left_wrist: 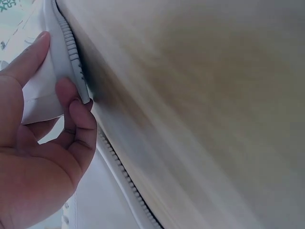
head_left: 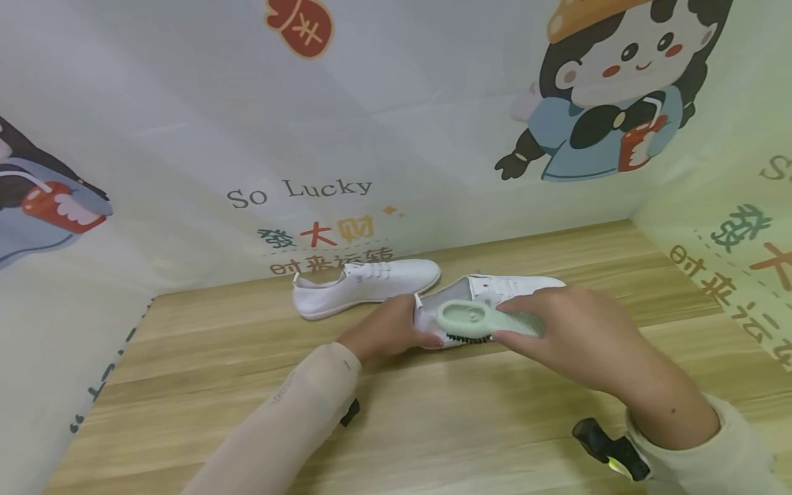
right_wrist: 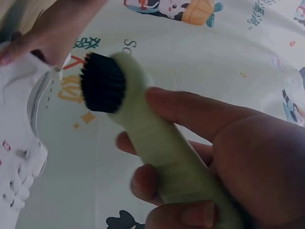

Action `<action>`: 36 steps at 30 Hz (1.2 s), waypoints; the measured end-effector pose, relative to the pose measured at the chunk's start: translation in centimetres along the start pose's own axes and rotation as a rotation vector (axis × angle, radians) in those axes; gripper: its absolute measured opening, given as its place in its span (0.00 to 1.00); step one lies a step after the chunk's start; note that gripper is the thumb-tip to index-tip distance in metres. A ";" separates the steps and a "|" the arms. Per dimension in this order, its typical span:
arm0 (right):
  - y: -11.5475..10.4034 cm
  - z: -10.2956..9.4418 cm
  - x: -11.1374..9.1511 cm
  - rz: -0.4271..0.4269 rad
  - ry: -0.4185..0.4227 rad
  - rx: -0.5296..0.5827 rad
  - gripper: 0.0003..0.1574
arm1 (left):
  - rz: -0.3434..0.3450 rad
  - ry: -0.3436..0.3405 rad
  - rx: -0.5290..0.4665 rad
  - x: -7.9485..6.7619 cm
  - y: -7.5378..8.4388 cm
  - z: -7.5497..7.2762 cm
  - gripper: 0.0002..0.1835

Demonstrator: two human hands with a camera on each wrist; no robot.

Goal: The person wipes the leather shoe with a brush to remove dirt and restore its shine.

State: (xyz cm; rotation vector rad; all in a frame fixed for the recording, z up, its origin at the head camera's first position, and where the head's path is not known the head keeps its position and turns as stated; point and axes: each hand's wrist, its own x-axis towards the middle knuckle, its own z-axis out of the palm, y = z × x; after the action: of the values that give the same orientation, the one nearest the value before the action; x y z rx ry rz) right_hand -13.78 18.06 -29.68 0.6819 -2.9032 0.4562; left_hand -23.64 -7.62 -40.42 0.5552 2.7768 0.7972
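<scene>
My left hand [head_left: 388, 330] grips the heel of the nearer white lace-up sneaker [head_left: 537, 282], its thumb along the side. In the left wrist view, curled fingers [left_wrist: 82, 126] hold the sole's edge at the heel. A pale green scrub brush [head_left: 465, 317] is in my right hand [head_left: 578, 337], held by its handle. Its dark bristles [right_wrist: 102, 83] face the sneaker, and the right wrist view shows a gap between them. From the head view, the brush and right hand hide part of the sneaker's near side and toe.
A second white sneaker [head_left: 396, 278] lies just behind, toe to the right, close to the back wall. The wood-grain table [head_left: 235, 357] is bordered by printed cloth walls [head_left: 433, 151] at the back and sides. A black strap piece [head_left: 609, 447] hangs at my right wrist.
</scene>
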 end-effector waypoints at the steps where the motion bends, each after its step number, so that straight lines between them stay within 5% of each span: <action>1: -0.1 0.0 0.0 -0.010 -0.029 -0.004 0.23 | 0.003 0.002 0.011 0.4 0.0 0.1 0.27; 7: -0.6 0.5 -0.1 -0.064 -0.142 -0.005 0.18 | -0.010 0.023 0.032 1.8 0.2 0.2 0.29; 17: -1.8 2.4 0.0 -0.158 -0.161 0.008 0.12 | -0.037 0.031 0.022 2.7 0.8 0.2 0.31; 24: -2.2 3.6 -0.1 -0.249 -0.191 0.021 0.09 | -0.003 0.029 0.044 1.5 0.6 -0.6 0.37; 27: -2.2 3.9 -0.1 -0.269 -0.195 0.024 0.08 | 0.032 0.134 0.118 0.1 0.2 -1.6 0.31; 32: -1.9 4.1 -0.2 -0.267 -0.210 0.017 0.07 | 0.144 0.416 0.374 -1.8 -1.3 -3.7 0.24; 36: -1.5 4.1 -0.1 -0.242 -0.221 0.013 0.06 | 0.092 0.493 0.509 -2.4 -3.6 -5.0 0.33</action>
State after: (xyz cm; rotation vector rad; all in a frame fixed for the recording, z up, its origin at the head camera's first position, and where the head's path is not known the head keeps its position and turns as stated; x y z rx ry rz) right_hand -13.20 15.52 -33.15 1.1352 -2.9620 0.3922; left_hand -24.02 -13.81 -37.99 0.6391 3.4607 0.2466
